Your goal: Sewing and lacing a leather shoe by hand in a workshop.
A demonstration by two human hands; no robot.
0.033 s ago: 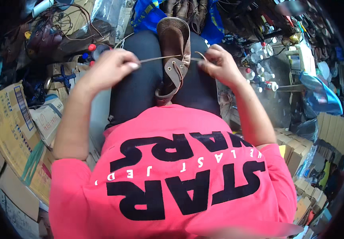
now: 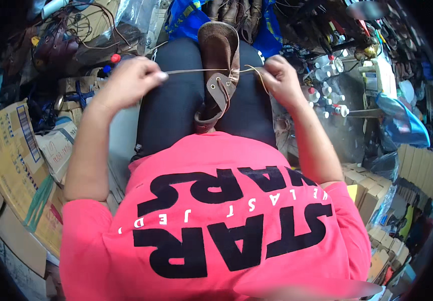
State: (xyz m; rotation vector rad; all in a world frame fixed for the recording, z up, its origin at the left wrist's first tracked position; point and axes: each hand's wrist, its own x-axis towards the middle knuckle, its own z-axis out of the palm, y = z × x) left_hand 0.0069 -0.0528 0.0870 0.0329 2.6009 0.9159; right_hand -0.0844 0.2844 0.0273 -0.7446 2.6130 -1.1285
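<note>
Across my thighs lies a long brown leather piece (image 2: 220, 47), rounded at its far end. Its near part has a flap with metal eyelets (image 2: 213, 86) and a cord through it. A thin tan lace (image 2: 191, 70) runs sideways through the leather, out to both sides. My left hand (image 2: 128, 85), off the left edge of my thigh, pinches one end between thumb and finger. On the other side my right hand (image 2: 280, 83) is closed on the lace, and a loose tail (image 2: 261, 79) curls beside its thumb. Both hands stay apart from the leather itself.
Beyond my knees stands a blue bag (image 2: 271, 37) with several brown leather pieces. Small bottles (image 2: 336, 95) with red and white caps stand to the right. Cardboard boxes (image 2: 13, 145) crowd the left, with stacked cardboard (image 2: 369, 188) at the lower right.
My left hand has shifted outward to the left, and more lace shows on that side. My right hand has moved slightly outward; the leather has stayed in place.
</note>
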